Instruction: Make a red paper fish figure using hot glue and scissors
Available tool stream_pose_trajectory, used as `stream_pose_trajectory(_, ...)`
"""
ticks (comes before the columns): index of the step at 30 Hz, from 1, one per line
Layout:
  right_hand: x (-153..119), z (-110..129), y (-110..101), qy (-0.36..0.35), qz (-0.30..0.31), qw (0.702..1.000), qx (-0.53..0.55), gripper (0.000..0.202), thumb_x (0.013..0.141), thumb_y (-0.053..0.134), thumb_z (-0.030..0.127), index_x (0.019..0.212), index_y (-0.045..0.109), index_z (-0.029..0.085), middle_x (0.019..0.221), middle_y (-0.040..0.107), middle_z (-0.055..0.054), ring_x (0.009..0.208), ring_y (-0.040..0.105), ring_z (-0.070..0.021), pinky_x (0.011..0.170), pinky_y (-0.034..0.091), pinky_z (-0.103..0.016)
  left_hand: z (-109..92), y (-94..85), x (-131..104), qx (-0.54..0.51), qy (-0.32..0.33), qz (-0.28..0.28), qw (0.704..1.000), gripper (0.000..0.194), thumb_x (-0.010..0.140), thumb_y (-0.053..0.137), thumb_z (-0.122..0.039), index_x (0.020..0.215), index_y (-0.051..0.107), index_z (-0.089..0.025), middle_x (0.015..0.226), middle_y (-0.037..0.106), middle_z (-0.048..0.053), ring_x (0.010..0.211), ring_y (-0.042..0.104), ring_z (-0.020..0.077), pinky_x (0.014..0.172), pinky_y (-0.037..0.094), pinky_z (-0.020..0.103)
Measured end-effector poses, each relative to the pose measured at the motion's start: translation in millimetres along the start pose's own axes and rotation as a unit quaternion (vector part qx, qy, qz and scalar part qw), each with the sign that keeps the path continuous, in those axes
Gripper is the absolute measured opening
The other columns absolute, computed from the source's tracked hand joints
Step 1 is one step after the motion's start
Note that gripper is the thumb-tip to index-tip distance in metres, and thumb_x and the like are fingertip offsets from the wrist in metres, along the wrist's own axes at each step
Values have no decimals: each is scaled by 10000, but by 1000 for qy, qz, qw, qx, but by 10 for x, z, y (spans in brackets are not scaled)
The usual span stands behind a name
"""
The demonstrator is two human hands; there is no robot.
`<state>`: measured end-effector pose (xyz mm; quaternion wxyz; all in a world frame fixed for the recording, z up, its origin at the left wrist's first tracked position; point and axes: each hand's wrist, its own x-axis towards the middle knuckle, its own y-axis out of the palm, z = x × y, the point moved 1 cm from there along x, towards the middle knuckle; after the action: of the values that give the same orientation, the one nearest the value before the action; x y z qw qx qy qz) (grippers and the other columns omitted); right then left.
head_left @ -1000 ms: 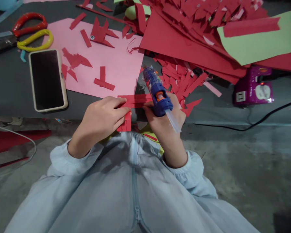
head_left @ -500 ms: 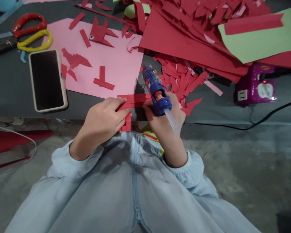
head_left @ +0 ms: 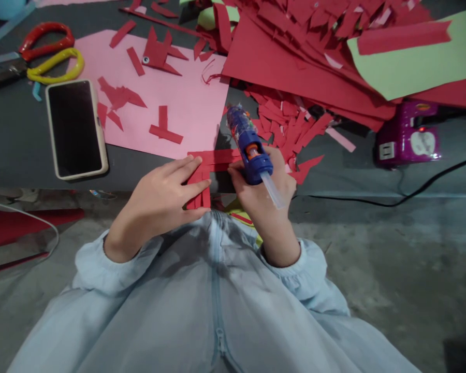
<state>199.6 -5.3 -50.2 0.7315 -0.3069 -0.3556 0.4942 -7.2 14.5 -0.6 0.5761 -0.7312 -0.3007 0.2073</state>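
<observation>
My left hand lies with its fingers spread over a red paper piece at the table's front edge, touching it. A red strip runs from the top of that piece toward my right hand. My right hand is closed around a blue glue gun, with a clear glue stick poking out of its rear end. The fingertips of my right hand are close to the strip; whether they touch it is hard to tell. Pink paper lies beyond, bearing a red cutout with a googly eye.
A phone and scissors lie at the left. Red sheets, a heap of red scraps and green paper cover the right. A purple power socket trails a black cable.
My left hand's fingers have spread apart and its wrist has shifted slightly left and down, uncovering more of the red piece. My right hand has hardly moved.
</observation>
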Motion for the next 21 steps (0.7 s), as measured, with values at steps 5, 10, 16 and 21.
stream_pose_trajectory(5, 1, 4, -6, 7, 5, 1000, 0, 401, 782, 639, 377, 1157, 550, 264, 946, 756, -55, 848, 734, -301, 759, 566, -436, 70, -29, -13, -3, -13, 21, 1000, 831, 808, 787, -496, 1478, 501, -95, 1473, 584, 181, 1373, 559, 302, 1167, 459, 415)
stream_pose_trajectory(10, -5, -10, 10, 2, 0, 1000, 9, 420, 795, 634, 383, 1183, 531, 259, 933, 751, -50, 837, 729, -294, 755, 567, -430, 57, -41, -14, 4, -3, 48, 999, 725, 820, 772, -511, 1414, 590, -138, 1521, 532, 183, 1406, 522, 332, 1178, 452, 455)
stream_pose_trajectory(16, 0, -21, 27, -20, -33, 999, 24, 400, 775, 678, 365, 1134, 532, 265, 879, 753, -26, 765, 723, -278, 719, 564, -402, 40, -63, 2, -11, -5, 67, 998, 549, 885, 708, -465, 1360, 652, -196, 1539, 520, 150, 1423, 507, 328, 1183, 452, 482)
stream_pose_trajectory(21, -1, -6, 13, -18, -34, 999, 30, 359, 769, 689, 344, 1090, 545, 272, 890, 752, -26, 768, 724, -273, 713, 556, -388, 49, -54, 12, -14, 11, 69, 997, 465, 896, 696, -442, 1302, 696, -215, 1535, 525, 148, 1437, 490, 334, 1175, 457, 503)
